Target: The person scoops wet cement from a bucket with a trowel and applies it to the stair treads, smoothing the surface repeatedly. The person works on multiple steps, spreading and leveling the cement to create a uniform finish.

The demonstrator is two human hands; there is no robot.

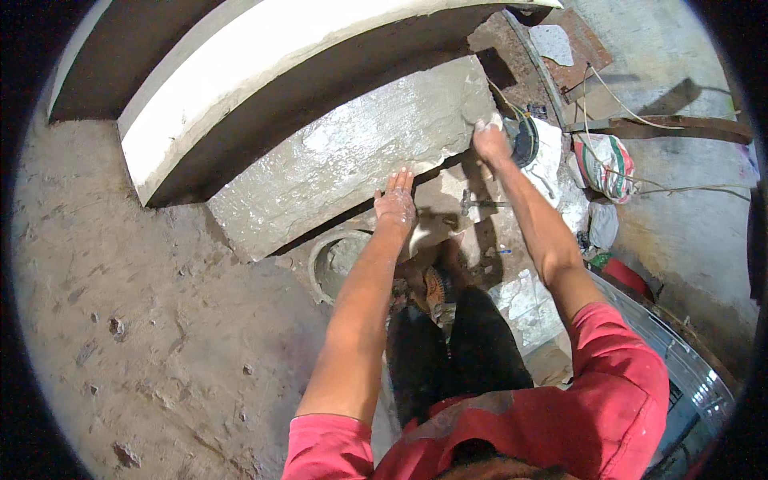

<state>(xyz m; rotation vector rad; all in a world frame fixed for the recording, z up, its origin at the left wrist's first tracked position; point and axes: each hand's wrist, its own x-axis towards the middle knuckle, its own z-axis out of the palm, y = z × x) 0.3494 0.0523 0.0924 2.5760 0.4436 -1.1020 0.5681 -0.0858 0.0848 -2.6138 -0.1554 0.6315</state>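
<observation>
A long grey slab (320, 136) coated in wet, shiny cement lies below a curved concrete ledge. My left hand (396, 200), dusted pale, rests with straight fingers on the slab's near edge. My right hand (492, 138) is closed at the slab's right edge; what its fingers grip is too small to make out. Below the slab, between my arms, a hammer-like tool (484, 203) lies on the ground, and a round bucket of grey mix (336, 264) stands beside my left forearm.
Curved white ledges (264, 48) rise at the back. Rough grey ground (152, 320) spans the left. At right lie a striped sack (604, 164), loose cords, a metal strip (664, 128), a rusty board (580, 72) and a large clear tub (680, 360) near my right elbow.
</observation>
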